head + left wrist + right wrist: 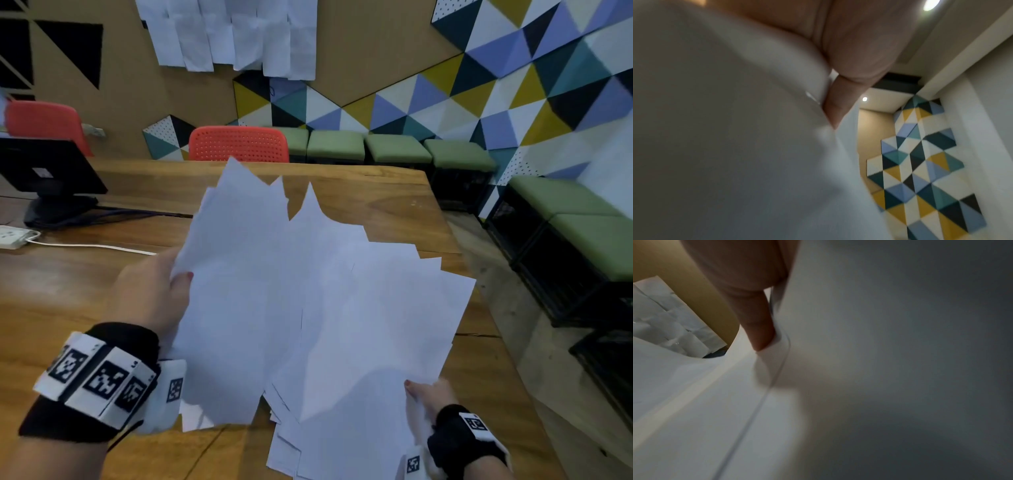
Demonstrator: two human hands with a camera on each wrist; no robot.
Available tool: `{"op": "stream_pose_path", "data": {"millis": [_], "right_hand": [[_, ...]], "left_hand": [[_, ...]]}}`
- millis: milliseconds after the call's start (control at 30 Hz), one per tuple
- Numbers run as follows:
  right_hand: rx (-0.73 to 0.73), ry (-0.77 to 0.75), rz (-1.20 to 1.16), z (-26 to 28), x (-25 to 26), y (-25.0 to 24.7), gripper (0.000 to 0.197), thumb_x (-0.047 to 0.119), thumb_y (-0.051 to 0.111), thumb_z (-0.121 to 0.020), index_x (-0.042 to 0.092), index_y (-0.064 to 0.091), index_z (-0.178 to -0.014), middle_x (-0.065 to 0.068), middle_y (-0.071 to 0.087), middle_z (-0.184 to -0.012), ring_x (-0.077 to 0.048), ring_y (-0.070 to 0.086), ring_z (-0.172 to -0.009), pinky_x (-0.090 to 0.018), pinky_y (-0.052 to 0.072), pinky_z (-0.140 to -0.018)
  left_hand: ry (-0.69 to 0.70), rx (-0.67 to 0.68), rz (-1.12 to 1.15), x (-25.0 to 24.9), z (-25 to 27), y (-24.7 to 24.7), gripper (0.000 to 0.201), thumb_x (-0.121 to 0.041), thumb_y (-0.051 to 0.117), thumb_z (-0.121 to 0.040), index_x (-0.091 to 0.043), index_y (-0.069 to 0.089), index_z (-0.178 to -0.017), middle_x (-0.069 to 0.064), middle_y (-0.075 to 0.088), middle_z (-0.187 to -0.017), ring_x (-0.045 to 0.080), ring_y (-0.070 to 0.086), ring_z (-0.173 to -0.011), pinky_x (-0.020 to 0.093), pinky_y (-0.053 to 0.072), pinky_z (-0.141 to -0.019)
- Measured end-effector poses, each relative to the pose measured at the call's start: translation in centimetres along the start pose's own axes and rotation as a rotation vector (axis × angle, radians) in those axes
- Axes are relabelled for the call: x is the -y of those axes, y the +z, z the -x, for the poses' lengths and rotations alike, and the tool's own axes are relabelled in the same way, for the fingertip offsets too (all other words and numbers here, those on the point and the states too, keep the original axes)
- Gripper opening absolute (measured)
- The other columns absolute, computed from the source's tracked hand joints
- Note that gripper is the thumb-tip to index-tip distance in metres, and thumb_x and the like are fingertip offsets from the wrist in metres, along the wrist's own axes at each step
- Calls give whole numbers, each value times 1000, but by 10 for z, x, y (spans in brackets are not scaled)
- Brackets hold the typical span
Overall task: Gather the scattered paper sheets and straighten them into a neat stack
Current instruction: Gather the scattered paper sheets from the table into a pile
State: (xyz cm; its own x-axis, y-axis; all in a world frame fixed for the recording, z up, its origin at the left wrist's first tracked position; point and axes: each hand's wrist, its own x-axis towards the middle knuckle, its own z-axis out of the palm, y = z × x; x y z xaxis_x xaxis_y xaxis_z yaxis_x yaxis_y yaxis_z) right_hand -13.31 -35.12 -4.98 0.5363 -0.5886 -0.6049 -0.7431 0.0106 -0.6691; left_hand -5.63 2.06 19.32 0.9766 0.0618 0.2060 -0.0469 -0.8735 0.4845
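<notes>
Loose fan of white paper sheets [308, 308] held above brown wooden table [68, 301]. Left hand [154, 294] pinches left edge, right hand [428, 394] pinches near-right corner, prob. for squaring up.

Beyond our left hand [154, 294] we see bare brown wooden tabletop [359, 192], bounded leftward by a black monitor on its stand [48, 178] and a white power strip [13, 238]; splayed white paper sheets [308, 308] fill the space between our hands.
</notes>
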Motion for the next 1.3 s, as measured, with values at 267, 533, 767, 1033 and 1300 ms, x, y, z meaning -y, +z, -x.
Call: {"op": "stream_pose_path", "data": {"millis": [267, 533, 767, 1033, 1300], "right_hand": [[-5, -31, -57, 5, 1, -1, 44, 9, 67, -80, -13, 52, -114, -24, 61, -110, -38, 58, -101, -39, 45, -83], [125, -105, -75, 28, 3, -4, 71, 26, 89, -42, -3, 56, -98, -11, 62, -87, -22, 57, -84, -29, 43, -70], [169, -97, -173, 44, 1, -4, 30, 1, 65, -79, -11, 59, -105, -27, 63, -113, -24, 57, -88, -32, 45, -74], [375, -169, -437, 55, 9, -14, 37, 2, 73, -53, -2, 67, -89, -1, 76, -70, -14, 71, -63, -21, 55, -54], [485, -170, -481, 69, 29, -15, 23, -6, 61, -51, 6, 71, -69, -8, 76, -70, -14, 71, -57, -22, 54, -49]], "left_hand": [[103, -173, 324, -21, 1, -20, 20, -16, 56, -85, -21, 64, -102, 11, 70, -98, 34, 63, -94, 46, 49, -85], [-211, 243, 950, -1, -6, 71, 18, -1, 57, -86, -18, 65, -86, 4, 73, -84, 29, 67, -86, 47, 49, -89], [-332, 529, 721, 24, 15, 149, 15, -7, 62, -84, -11, 63, -99, 19, 69, -101, 29, 66, -83, 40, 52, -78], [-417, 636, 859, 24, 13, 164, 41, -9, 77, -65, -5, 64, -103, 15, 74, -93, 32, 69, -84, 42, 55, -76], [-527, 766, 853, 33, 8, 180, 80, -30, 90, -47, 3, 57, -112, 18, 70, -99, 34, 66, -94, 47, 51, -89]]}}
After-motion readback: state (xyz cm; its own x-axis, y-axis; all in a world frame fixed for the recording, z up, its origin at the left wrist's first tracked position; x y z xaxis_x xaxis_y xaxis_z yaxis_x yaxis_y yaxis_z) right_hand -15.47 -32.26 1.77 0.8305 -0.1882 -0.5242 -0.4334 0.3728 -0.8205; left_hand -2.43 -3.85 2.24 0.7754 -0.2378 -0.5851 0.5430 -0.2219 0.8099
